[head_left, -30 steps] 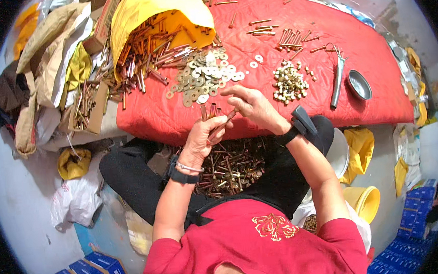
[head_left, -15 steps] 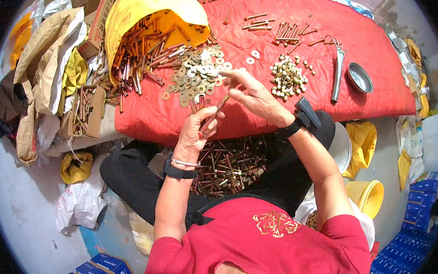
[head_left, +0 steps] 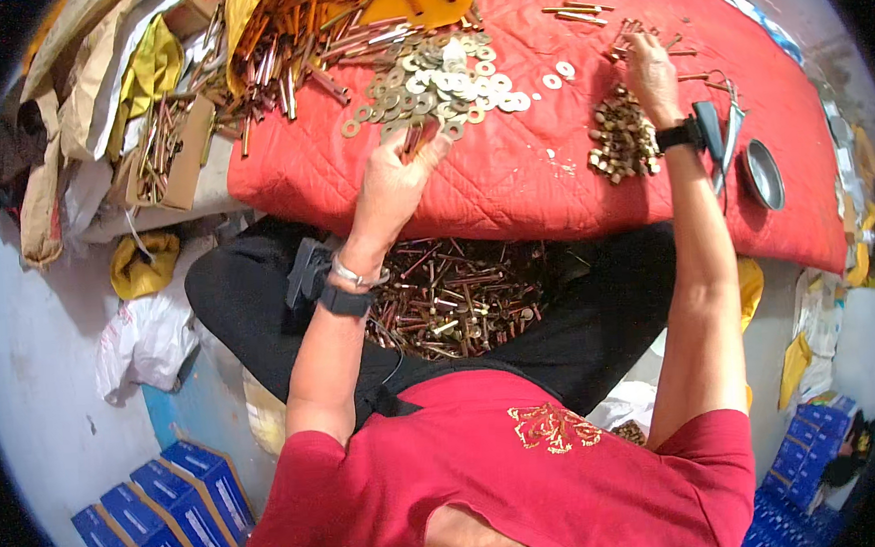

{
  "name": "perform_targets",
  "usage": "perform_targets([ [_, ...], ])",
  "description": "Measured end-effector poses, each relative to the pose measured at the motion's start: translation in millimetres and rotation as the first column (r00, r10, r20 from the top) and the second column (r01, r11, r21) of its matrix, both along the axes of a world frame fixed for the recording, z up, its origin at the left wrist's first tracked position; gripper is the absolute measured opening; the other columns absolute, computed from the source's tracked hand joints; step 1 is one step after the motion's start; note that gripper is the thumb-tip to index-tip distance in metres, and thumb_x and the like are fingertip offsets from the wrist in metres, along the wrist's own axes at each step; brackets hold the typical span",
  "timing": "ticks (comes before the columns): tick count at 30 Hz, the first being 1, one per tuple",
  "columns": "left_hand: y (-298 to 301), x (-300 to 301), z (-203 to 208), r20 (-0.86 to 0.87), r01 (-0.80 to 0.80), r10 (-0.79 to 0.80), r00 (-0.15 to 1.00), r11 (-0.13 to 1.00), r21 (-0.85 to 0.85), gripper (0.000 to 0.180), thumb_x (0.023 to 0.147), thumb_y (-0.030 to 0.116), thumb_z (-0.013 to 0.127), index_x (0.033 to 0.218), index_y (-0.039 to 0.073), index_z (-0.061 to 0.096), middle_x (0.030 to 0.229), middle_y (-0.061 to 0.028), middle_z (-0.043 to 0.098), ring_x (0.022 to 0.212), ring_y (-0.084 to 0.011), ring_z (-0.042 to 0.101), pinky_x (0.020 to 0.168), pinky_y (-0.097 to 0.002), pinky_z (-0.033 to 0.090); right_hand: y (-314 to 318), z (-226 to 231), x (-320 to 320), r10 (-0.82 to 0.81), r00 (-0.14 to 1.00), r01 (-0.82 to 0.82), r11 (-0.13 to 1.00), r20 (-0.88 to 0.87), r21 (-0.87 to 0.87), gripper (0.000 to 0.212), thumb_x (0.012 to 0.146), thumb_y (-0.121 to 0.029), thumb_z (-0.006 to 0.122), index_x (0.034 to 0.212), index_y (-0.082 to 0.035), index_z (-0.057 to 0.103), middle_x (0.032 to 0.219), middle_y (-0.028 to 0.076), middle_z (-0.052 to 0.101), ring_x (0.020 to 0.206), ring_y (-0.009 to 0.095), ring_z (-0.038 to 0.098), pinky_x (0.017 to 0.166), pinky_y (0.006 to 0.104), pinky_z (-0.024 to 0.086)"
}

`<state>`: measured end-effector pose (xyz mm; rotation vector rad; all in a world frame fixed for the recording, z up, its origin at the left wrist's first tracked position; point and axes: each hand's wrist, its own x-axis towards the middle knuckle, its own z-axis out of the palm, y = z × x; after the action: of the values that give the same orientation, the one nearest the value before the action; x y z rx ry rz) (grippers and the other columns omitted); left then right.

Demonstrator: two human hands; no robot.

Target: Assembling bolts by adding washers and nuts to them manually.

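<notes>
Bolts (head_left: 411, 140) sit pinched in your left hand (head_left: 392, 181), just below the washers (head_left: 435, 73). Your right hand (head_left: 651, 68), fingers curled, reaches the bolts beyond the nuts (head_left: 622, 137); I cannot tell whether it grips any. Judging by this, you're gathering; next, pick cleanly.

red quilted cloth (head_left: 541, 167), brass-coloured washers (head_left: 435, 73)

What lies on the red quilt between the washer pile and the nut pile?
In the head view, only a few loose washers lie between the washer pile and nut pile; otherwise bare red quilt.
</notes>
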<state>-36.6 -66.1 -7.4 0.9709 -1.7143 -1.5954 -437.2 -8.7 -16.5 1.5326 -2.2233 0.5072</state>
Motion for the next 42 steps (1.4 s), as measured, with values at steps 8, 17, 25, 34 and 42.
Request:
perform_targets([
  [8,-26.9,-57.8,-31.5,0.116,-0.031,0.166,0.979,0.691,-0.722,0.021,0.071,0.001,0.056,0.087,0.012,0.065,0.087,-0.0106,0.055,0.074,-0.0324,0.059,0.062,-0.0412,0.048,-12.0,-13.1,-31.3,-0.017,0.950,0.092,0.969,-0.313,0.227,0.028,0.074,-0.002,0.054,0.100,-0.011,0.058,0.095,0.011,0.060,0.091,0.030,0.057,0.075,0.0389,0.050],
  [17,8.9,-56.5,-32.1,0.297,0.211,0.028,0.954,0.641,-0.738,0.026,0.073,0.005,0.066,0.096,0.014,0.065,0.091,-0.0064,0.058,0.076,-0.0278,0.062,0.066,-0.0368,0.051,14.7,46.3,109.9,0.320,0.912,-0.219,0.908,0.255,-0.357,0.016,0.076,-0.004,0.068,0.089,-0.008,0.060,0.088,0.004,0.054,0.080,0.015,0.053,0.068,0.0277,0.045],
  [25,-1.4,-4.7,-20.8,-0.114,-0.043,0.073,0.991,0.968,0.246,0.018,0.084,0.016,0.066,0.094,0.001,0.065,0.073,-0.0008,0.061,0.056,-0.0077,0.053,0.050,-0.0215,0.042,66.9,18.7,163.9,0.186,0.409,-0.133,0.981,0.893,-0.143,0.011,0.080,-0.007,0.065,0.088,-0.002,0.059,0.067,0.004,0.060,0.059,0.009,0.056,0.058,0.0231,0.046],
  [34,21.9,17.0,-35.1,-0.607,0.327,0.268,0.749,0.646,0.689,0.023,0.088,0.013,0.059,0.108,0.001,0.058,0.091,-0.0066,0.064,0.080,-0.0159,0.064,0.071,-0.0276,0.054,61.4,34.0,196.3,0.202,0.748,-0.389,0.905,0.632,0.171,0.021,0.082,-0.011,0.060,0.103,-0.007,0.063,0.073,0.015,0.059,0.061,0.022,0.059,0.055,0.0337,0.046],
  [42,31.7,22.5,-26.4,-0.535,0.202,0.338,0.774,0.670,0.715,0.021,0.090,0.016,0.056,0.108,0.005,0.060,0.094,-0.0042,0.065,0.082,-0.0151,0.064,0.068,-0.0271,0.053,21.2,15.8,200.1,0.481,0.873,-0.483,0.834,0.076,0.268,0.009,0.076,-0.010,0.057,0.082,-0.010,0.063,0.072,0.012,0.062,0.064,0.029,0.061,0.057,0.0373,0.051],
])
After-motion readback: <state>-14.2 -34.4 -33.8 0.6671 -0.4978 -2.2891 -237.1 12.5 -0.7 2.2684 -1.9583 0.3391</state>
